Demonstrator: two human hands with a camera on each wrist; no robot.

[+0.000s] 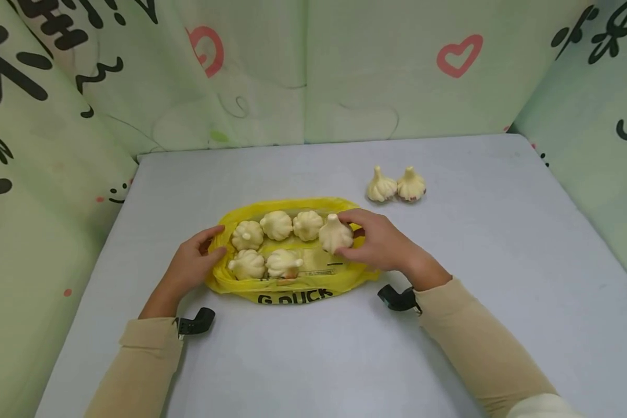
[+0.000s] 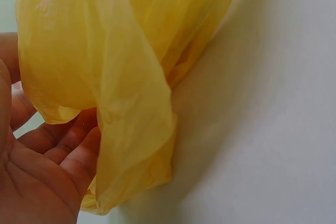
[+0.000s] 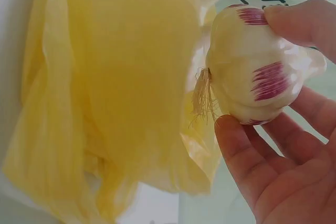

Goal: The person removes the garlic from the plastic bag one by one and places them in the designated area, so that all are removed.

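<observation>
- From my end, the right hand [image 1: 384, 241] pinches a garlic bulb [image 1: 335, 234] between thumb and bent fingers [image 3: 241, 150], at the right end of the yellow plastic bag [image 1: 292, 298].
- The left hand [image 1: 194, 261] curls round the bag's left rim (tightness I can't tell).
- Five bulbs [image 1: 277, 225] crowd inside, leftward.
- Two more [image 1: 411, 184] touch on the bench [image 1: 501, 244], beyond the bag.
- A printed curtain [image 1: 366, 69] hangs behind.

I see the surface [image 1: 501, 278], pale and smooth | left of its middle: one yellow plastic bag [image 1: 352, 283], which lies with its mouth open upward and black letters [image 1: 295, 298] on its near wall | beyond the bag, to the right: two garlic bulbs [image 1: 381, 188], which stand close together, stems up
</observation>
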